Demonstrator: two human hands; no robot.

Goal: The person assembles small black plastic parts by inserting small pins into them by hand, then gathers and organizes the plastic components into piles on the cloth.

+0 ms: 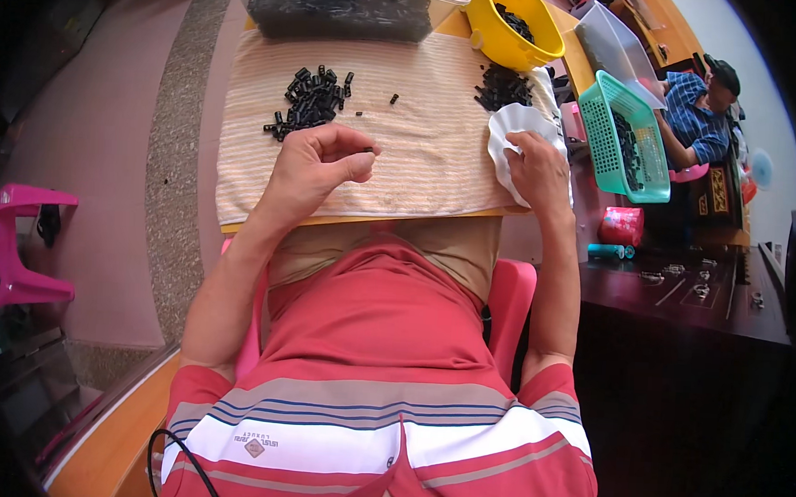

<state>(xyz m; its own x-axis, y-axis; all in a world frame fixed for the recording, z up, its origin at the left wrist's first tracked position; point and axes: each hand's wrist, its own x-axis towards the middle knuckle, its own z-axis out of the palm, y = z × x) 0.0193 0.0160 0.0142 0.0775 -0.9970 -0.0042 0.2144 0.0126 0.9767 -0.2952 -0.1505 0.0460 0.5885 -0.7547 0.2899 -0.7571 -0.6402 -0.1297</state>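
My left hand (323,167) is above the near part of a striped towel (422,99), thumb and forefinger pinched on a small black cylindrical piece (368,149). Just beyond it lies a heap of black cylindrical pieces (314,101), with a couple of loose ones to its right. My right hand (540,170) reaches over a white wavy-edged dish (508,120), fingers curled together. Whatever those fingertips hold is too small to make out. A second pile of black pieces (503,89) sits just past the dish.
A clear plastic bin (337,19) full of black pieces stands at the back, beside a yellow basin (522,50). Off to the right are a green basket (613,169) and a translucent box (607,44). Another person (695,110) sits farther right. A pink stool (16,250) stands left.
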